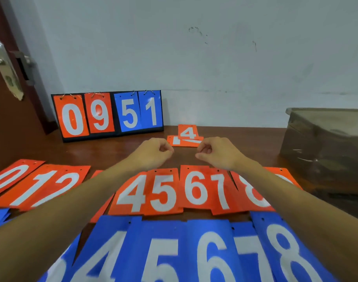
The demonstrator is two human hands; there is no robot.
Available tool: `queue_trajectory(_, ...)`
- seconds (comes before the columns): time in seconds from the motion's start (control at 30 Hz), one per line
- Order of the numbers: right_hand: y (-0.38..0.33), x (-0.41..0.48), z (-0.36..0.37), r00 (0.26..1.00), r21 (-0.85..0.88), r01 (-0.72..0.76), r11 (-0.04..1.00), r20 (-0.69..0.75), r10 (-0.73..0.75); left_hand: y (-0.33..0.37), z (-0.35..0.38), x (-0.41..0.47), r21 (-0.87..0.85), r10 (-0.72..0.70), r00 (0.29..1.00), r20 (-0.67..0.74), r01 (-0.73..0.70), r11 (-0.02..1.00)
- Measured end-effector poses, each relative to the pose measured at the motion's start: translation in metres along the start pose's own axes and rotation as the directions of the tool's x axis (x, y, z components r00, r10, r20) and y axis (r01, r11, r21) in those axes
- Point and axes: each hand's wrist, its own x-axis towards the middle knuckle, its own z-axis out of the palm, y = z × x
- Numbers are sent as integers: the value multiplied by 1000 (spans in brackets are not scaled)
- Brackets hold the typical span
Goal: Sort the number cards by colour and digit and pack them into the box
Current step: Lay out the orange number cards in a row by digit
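Number cards nearest the fingers (168,149) form a small orange pile (186,137), its top 4 lengthwise toward the pale wall (194,58). Left hand (153,151) and right hand (218,152) hover clenched, gripping nothing visible, over bare brown wooden table (113,151). Orange row (166,190) and blue row (174,251) lie nearer, digits upright; brown cardboard box (324,147) stands right.
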Motion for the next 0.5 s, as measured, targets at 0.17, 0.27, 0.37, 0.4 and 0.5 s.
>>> queue_trajectory(0.17,26,64,22,994,-98,-84,992,67,91,-28,20,65,116,-52,998,45,46,992)
queue_trajectory(0.27,33,91,37,989,-120,-96,988,99,108,-41,29,87,159,-82,995,58,72,985)
queue_trajectory(0.37,40,110,48,977,-142,-106,984,168,129,-52,35,98,192,-104,994,29,96,977)
queue_trajectory(0.4,43,114,50,972,-132,-126,983,180,149,-55,37,101,183,-101,995,11,97,978)
queue_trajectory(0.5,47,116,49,990,-203,-55,978,113,79,-58,39,103,114,-104,994,-21,106,988)
